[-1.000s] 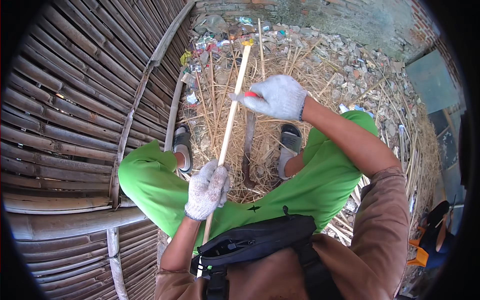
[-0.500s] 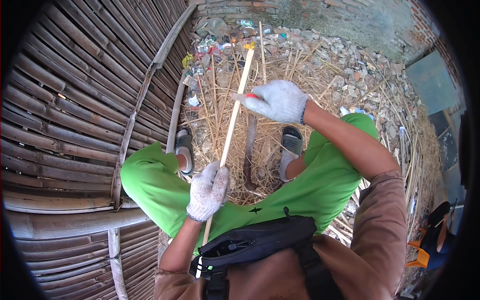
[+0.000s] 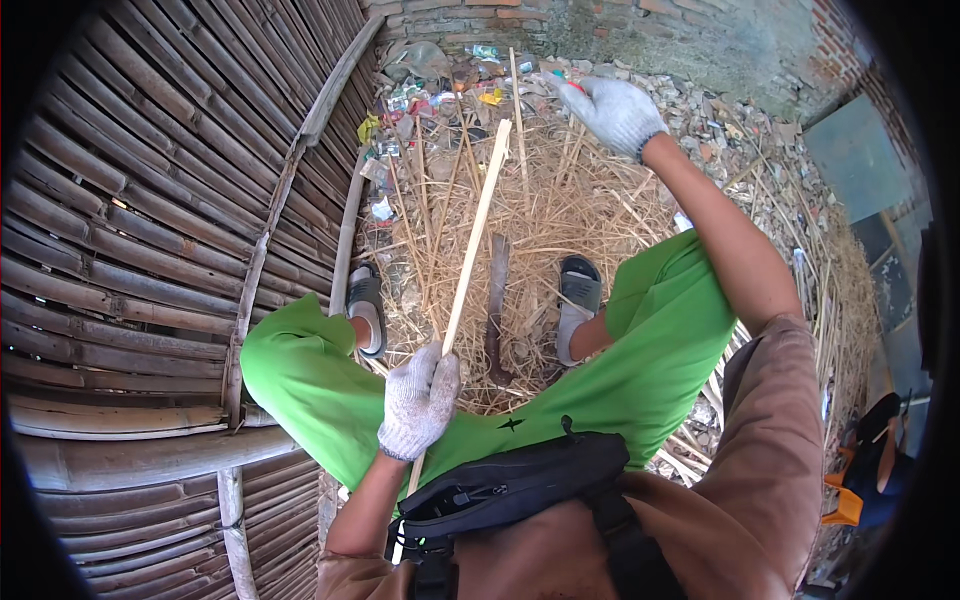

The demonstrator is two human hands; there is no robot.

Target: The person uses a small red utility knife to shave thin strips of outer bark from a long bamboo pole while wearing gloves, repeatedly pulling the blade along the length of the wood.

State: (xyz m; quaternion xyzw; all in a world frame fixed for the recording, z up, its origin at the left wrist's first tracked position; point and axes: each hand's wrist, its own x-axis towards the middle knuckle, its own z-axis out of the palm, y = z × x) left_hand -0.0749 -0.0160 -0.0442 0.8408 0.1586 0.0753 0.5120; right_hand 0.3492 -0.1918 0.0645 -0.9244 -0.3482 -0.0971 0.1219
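A long pale bamboo strip (image 3: 473,250) slants up and away from my lap. My left hand (image 3: 419,400), in a whitish knit glove, is wrapped around its lower part, and the strip's lower end runs past the black waist bag (image 3: 520,480). At the strip's far tip the edge looks frayed. My right hand (image 3: 617,112), gloved too, is beyond and right of that tip, apart from the strip. It grips a small red-handled knife (image 3: 575,88), mostly covered by the glove; its blade end looks blurred. Between my feet lies a long brown rusty-looking blade (image 3: 497,300).
A slatted bamboo wall (image 3: 150,230) rises close on my left. Straw-like shavings (image 3: 560,210) cover the ground, with litter and rubble (image 3: 420,95) before a brick wall (image 3: 600,30). More thin strips (image 3: 830,330) lie at right, near an orange object (image 3: 845,500).
My right hand has swung away from the bamboo strip, farther out and to the right, with the knife still in it. My left hand keeps its hold on the strip, nearly in place.
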